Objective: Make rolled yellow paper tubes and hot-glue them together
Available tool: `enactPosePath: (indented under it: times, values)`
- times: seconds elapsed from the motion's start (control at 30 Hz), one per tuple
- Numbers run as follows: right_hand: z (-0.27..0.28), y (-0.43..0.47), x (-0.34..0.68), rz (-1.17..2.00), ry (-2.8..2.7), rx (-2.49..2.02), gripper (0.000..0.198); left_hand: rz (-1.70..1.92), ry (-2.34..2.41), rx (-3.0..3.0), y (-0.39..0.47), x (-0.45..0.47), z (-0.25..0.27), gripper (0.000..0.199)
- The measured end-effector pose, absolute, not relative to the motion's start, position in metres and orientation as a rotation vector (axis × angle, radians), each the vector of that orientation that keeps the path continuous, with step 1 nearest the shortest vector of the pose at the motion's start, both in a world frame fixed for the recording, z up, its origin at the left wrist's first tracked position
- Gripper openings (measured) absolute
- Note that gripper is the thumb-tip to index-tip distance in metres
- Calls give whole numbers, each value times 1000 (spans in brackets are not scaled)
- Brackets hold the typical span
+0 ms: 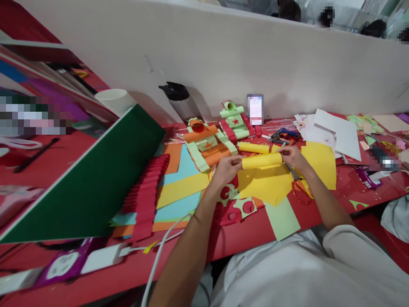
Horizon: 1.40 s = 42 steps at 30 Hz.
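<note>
Between both hands is a rolled tube of yellow paper (262, 161), held level above the table. My left hand (227, 167) pinches its left end, and my right hand (292, 157) grips the right end. Just behind it lies a second yellow paper roll (254, 147). Under the tube is a sheet of yellow paper (271, 187), and a pair of scissors (299, 187) with red and yellow handles rests at its right. Beyond my left hand stand an orange and green paper model (204, 147) and a green and red paper model (235, 121).
A dark green board (96, 183) leans at the left beside fringed red paper (147, 192) and coloured sheets. A flask (183, 102), a phone (255, 109) and a white partition (204, 55) stand at the back. A white cable (159, 256) crosses the front edge.
</note>
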State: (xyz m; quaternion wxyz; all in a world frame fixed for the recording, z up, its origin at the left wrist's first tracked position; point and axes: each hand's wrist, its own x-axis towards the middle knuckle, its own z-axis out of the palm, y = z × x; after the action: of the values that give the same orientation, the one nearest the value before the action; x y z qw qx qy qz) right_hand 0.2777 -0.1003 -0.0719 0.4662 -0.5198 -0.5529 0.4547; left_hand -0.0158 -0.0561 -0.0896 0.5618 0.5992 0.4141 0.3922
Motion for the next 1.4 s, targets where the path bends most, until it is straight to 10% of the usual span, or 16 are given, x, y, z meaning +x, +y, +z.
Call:
enactPosePath:
  times: [1.4]
  values:
    - [-58, -113, 276, 1125, -1412, -1193, 39, 1075, 850, 1575, -60, -17, -95, 44]
